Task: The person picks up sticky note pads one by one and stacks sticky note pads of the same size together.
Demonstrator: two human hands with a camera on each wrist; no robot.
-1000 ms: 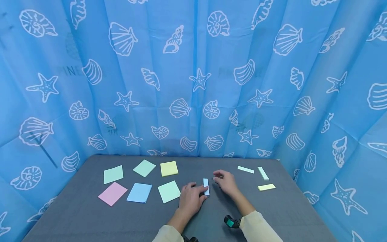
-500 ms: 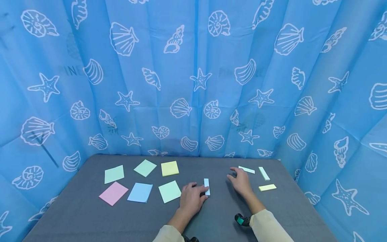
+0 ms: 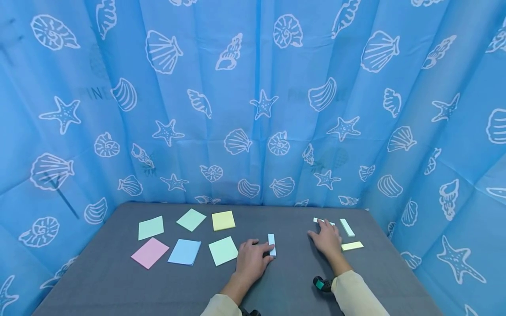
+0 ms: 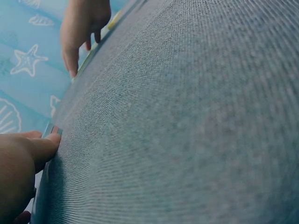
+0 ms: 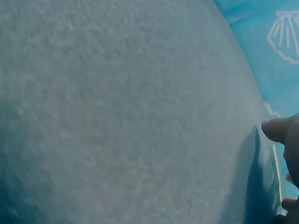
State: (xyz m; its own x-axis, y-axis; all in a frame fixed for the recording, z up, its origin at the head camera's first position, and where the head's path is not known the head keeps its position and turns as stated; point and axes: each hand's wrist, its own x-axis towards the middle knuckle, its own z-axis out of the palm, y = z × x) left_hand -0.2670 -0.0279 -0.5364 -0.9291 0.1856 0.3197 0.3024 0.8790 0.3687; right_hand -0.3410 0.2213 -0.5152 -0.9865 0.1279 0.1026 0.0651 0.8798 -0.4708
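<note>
My left hand (image 3: 251, 261) pinches a narrow light-blue sticky note pad (image 3: 271, 238) lying on the table, index finger on its top and thumb at its near end. In the left wrist view, the thumb (image 4: 46, 147) is right at the pad's end. Farther right, my right hand (image 3: 327, 239) reaches over a narrow pale green sticky note pad (image 3: 316, 220), with fingertips overlapping it and partly hiding it. Its fingers are spread and loosely bent. Beside that hand lie a second narrow pale green pad (image 3: 347, 228) and a narrow yellow pad (image 3: 352, 246).
On the left of the grey table (image 3: 118, 281) lie several square sticky note pads, among them a yellow pad (image 3: 223, 220), a pink pad (image 3: 149, 253) and a blue pad (image 3: 184, 252). A blue shell-print curtain (image 3: 253, 109) stands behind the table and along its sides.
My right hand has moved right, from beside the narrow light-blue pad to over the narrow pale green one. The left hand stays on the light-blue pad.
</note>
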